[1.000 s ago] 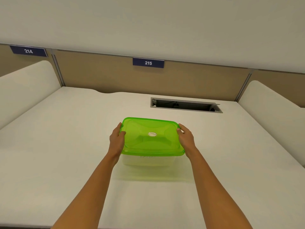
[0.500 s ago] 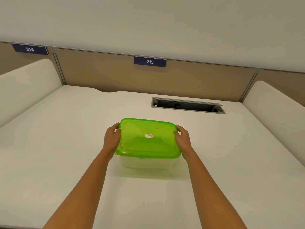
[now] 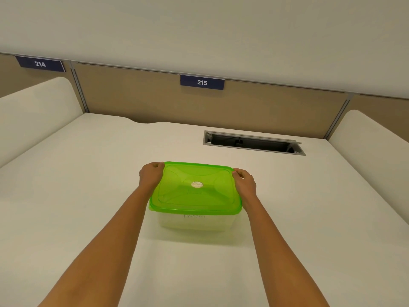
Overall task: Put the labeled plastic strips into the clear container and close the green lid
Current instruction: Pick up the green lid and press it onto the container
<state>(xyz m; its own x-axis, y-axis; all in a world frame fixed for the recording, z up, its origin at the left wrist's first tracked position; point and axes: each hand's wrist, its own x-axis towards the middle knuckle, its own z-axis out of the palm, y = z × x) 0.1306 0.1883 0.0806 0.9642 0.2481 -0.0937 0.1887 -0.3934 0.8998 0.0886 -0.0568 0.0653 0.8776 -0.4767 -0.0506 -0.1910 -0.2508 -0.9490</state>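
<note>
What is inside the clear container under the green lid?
The green lid covers the clear container fully. Through its cloudy front wall only faint dark marks show; whether strips lie inside cannot be told. Both hands grip the lid's far corners.

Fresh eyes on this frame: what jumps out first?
The bright green lid on the clear container, mid-desk. The left hand and right hand grip its far corners. Behind, a dark cable slot in the desk and a blue 215 sign on the partition.
</note>
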